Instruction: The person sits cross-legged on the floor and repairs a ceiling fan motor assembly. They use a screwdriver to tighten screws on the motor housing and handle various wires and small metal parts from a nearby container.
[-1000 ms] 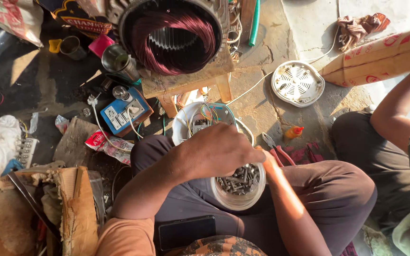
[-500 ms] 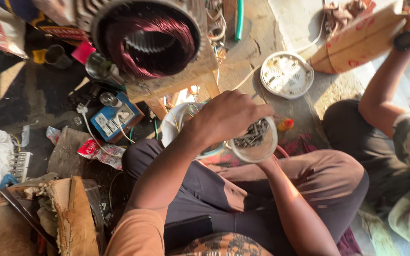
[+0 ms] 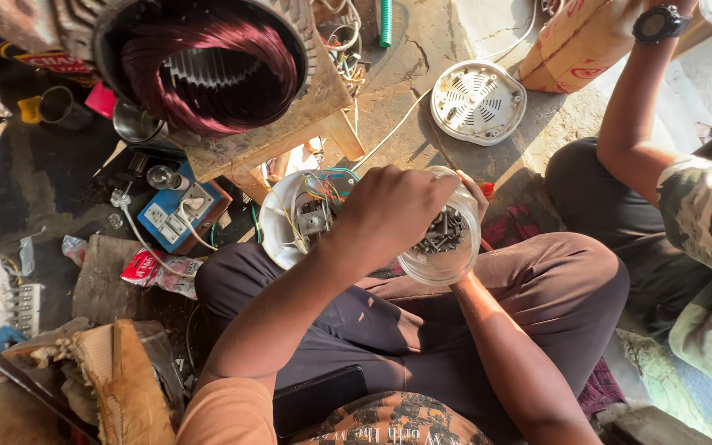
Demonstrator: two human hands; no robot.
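Harsh warm sunlight, deep shadows left (edges slightly distorted), focus sharp

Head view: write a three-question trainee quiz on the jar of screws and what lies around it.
1. True or false: the clear jar holding screws stands on the floor.
2. Which of the person's hands reaches over the jar's mouth? A) left hand B) right hand
3. What round white thing lies on the concrete floor beyond the jar, beside the cardboard box?

Key
1. False: it is held up above the person's lap.
2. A; the right hand supports the jar from behind and is mostly hidden.
3. A white slotted fan cover.
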